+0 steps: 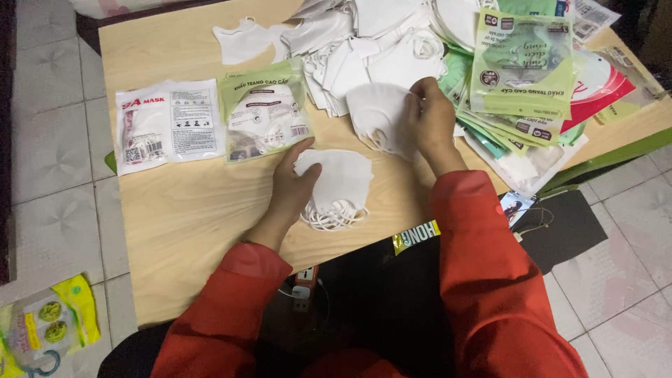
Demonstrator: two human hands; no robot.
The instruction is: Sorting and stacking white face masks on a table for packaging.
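The left hand (pixel 294 183) is resting its grip closed on a small stack of white masks (pixel 336 185) lying near the front of the pale wooden surface (pixel 182 203), while the right hand (pixel 432 120) is pinching one white mask (pixel 378 115) just above it. Behind them a loose heap of masks (pixel 364 42) is spreading out — two sealed packets (pixel 210 120) are lying to the left, green empty bags (pixel 521 70) are piling up on the right. Grey floor tiles (pixel 49 140) are surrounding the surface — a yellow bag (pixel 49 325) is lying on them.
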